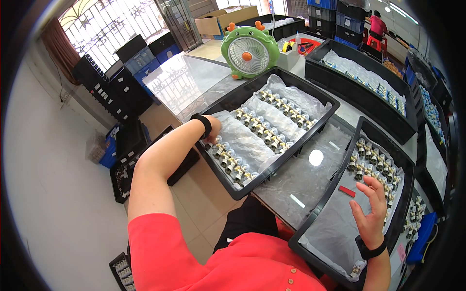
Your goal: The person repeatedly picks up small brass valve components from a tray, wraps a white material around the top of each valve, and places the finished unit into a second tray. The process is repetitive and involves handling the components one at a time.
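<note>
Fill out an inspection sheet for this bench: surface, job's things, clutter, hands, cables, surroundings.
Surface: glass-topped table, reflective, mostly covered by black trays.
Job's things: left tray lined with plastic, holding rows of small metal fittings; right tray with fittings at its far end and a small red piece.
Clutter: green desk fan, cardboard box, red bin.
Hands: left hand reaches into the left tray; right hand open above the right tray, holding nothing.
Cables: nothing seen.
Surroundings: barred windows, stacked black crates, another person seated far off.
</note>
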A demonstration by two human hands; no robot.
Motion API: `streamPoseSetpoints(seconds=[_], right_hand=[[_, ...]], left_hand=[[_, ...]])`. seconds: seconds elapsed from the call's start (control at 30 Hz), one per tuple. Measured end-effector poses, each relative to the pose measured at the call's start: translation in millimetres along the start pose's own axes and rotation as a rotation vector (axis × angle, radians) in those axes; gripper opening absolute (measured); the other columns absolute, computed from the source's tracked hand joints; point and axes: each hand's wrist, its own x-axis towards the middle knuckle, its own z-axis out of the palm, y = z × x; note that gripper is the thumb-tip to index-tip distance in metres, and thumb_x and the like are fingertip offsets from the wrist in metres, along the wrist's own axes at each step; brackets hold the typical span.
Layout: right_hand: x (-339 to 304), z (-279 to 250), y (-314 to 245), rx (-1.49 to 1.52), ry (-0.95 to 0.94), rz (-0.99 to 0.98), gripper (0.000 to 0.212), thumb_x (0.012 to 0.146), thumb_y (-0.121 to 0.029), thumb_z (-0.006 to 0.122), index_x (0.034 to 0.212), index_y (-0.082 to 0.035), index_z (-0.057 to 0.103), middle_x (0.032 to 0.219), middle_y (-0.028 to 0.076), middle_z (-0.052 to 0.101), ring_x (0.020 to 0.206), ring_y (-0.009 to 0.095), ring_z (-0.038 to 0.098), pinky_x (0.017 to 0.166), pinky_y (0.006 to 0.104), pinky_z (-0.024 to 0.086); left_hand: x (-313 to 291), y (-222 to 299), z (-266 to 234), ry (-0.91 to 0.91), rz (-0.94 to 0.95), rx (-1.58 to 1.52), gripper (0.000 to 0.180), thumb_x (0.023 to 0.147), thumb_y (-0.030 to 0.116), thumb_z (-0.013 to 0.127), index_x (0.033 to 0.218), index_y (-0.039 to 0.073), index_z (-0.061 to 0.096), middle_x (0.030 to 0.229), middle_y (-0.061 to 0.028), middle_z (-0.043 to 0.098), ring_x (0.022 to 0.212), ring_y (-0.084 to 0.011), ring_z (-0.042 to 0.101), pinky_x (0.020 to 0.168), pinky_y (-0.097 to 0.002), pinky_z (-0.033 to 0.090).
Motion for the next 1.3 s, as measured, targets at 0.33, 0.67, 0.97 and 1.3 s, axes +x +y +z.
streamPoseSetpoints(seconds=[0.33,0.67,0.97,1.3], right_hand=[[0.2,-0.8,-0.3,-0.024,-0.032,-0.01,0.037,0.071,0.001,0.07,0.107,-0.002,0.062,0.119,0.015,0.055,0.106,0.03,0.055,0.088,0.0359,0.045],[0.8,-1.5,0.3,-0.004,-0.055,-0.007,0.034,0.071,0.001,0.07,0.104,-0.001,0.062,0.113,0.015,0.058,0.101,0.03,0.058,0.086,0.0355,0.047],[1.7,-23.0,18.8,-0.147,-0.161,-0.036,0.031,0.076,-0.01,0.07,0.105,-0.004,0.061,0.104,0.014,0.061,0.098,0.032,0.058,0.085,0.0402,0.046],[-27.3,-72.8,66.8,-0.607,-0.691,0.381,0.036,0.075,-0.022,0.071,0.105,-0.004,0.063,0.1,0.015,0.064,0.097,0.033,0.061,0.085,0.0437,0.047]], left_hand=[[13.2,2.2,-2.4,-0.16,-0.137,-0.034,0.017,0.084,0.015,0.069,0.09,-0.001,0.071,0.084,-0.0114,0.072,0.075,-0.0186,0.07,0.064,-0.0369,0.056],[2.2,8.0,-1.5,-0.152,-0.136,0.085,0.017,0.085,0.015,0.069,0.093,0.001,0.072,0.087,-0.0109,0.072,0.076,-0.0198,0.07,0.068,-0.038,0.055],[31.0,-6.6,3.7,0.042,0.114,0.637,0.025,0.056,0.024,0.081,0.071,0.006,0.074,0.075,-0.0107,0.071,0.067,-0.0214,0.068,0.063,-0.0359,0.053],[-22.4,17.1,-29.3,0.183,0.041,-0.006,0.027,0.071,0.009,0.076,0.091,-0.003,0.063,0.07,-0.0148,0.069,0.06,-0.021,0.07,0.05,-0.0301,0.053]])
